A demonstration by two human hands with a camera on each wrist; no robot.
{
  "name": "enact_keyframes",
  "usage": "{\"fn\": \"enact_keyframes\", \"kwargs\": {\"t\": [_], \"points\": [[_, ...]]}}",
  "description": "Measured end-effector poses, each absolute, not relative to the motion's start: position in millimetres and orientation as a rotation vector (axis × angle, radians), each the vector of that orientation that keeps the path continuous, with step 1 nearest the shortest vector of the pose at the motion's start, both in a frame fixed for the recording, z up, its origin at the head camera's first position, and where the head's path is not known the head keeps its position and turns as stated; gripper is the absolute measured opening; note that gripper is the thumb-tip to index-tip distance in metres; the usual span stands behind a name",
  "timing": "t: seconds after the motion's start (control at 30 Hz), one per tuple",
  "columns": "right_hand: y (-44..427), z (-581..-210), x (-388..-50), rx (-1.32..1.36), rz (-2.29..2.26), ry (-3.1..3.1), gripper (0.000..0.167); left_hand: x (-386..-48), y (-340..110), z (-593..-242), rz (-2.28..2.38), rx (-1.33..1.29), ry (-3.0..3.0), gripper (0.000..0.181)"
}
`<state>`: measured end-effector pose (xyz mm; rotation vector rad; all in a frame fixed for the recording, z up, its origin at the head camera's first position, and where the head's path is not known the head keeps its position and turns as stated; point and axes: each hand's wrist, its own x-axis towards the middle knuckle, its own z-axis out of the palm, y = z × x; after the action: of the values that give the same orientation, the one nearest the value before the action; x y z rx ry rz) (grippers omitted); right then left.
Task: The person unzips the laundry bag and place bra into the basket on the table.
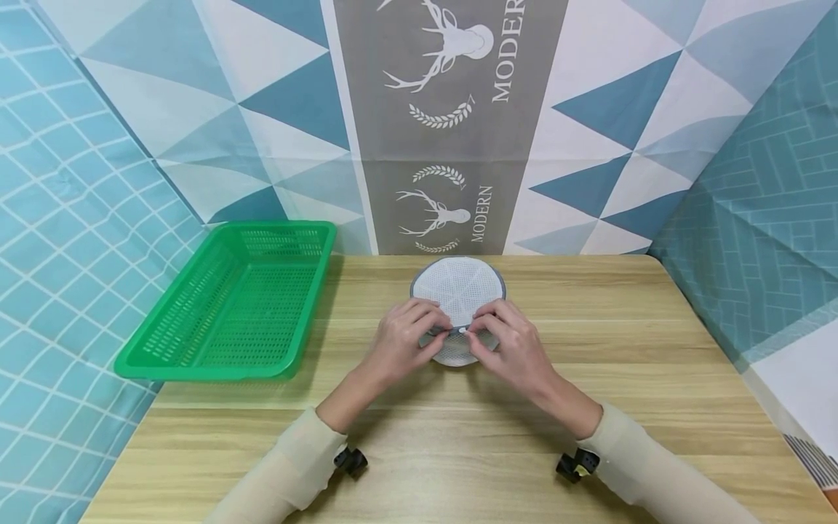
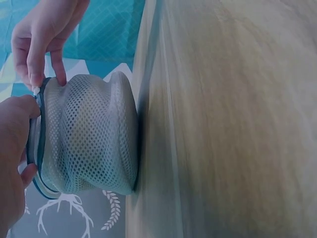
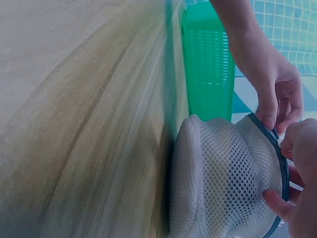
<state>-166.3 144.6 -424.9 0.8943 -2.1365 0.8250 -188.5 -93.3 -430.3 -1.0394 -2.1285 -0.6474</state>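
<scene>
A round white mesh laundry bag (image 1: 458, 284) with a dark grey zippered rim stands upright on the table in front of me. Its mesh side (image 2: 91, 134) bulges and creases a little in the left wrist view. My left hand (image 1: 411, 336) pinches the near rim between thumb and fingers. Just beside it, my right hand (image 1: 513, 346) pinches the small white zipper pull (image 1: 463, 330) at the same edge. In the right wrist view, fingers of the right hand (image 3: 303, 168) also rest against the bag's side. What lies inside the bag is hidden.
A green plastic basket (image 1: 302, 342) with slotted walls stands on the left of the wooden table (image 1: 458, 451). Patterned cloth (image 1: 452, 145) hangs behind the table, and blue tiled-print sheets flank both sides.
</scene>
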Motion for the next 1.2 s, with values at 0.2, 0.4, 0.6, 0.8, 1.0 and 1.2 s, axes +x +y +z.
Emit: {"fn": "enact_keyframes", "kwargs": {"t": [0.2,0.4,0.6,0.8,1.0,1.2], "points": [[144.3,-425.8,-166.0,0.887,0.832,-2.139,0.011,-188.5,-92.5,-432.2,-0.651,-1.034,-2.135,0.017],[145.9,-426.5,-164.2,0.882,0.834,-2.150,0.011,-188.8,-94.2,-432.3,-0.672,-1.042,-2.144,0.011],[148.2,-424.7,-164.2,0.878,0.832,-2.157,0.012,-187.2,-99.4,-430.9,-0.682,-1.037,-2.174,0.006],[149.1,-424.5,-164.6,0.870,0.826,-2.160,0.010,-187.7,-98.8,-431.2,-0.689,-1.029,-2.148,0.006],[146.9,-423.2,-165.2,0.876,0.830,-2.154,0.010,-188.5,-95.6,-431.7,-0.649,-1.021,-2.131,0.019],[145.6,-424.8,-164.5,0.879,0.840,-2.148,0.011,-187.5,-91.4,-432.9,-0.612,-1.034,-2.128,0.018]]}}
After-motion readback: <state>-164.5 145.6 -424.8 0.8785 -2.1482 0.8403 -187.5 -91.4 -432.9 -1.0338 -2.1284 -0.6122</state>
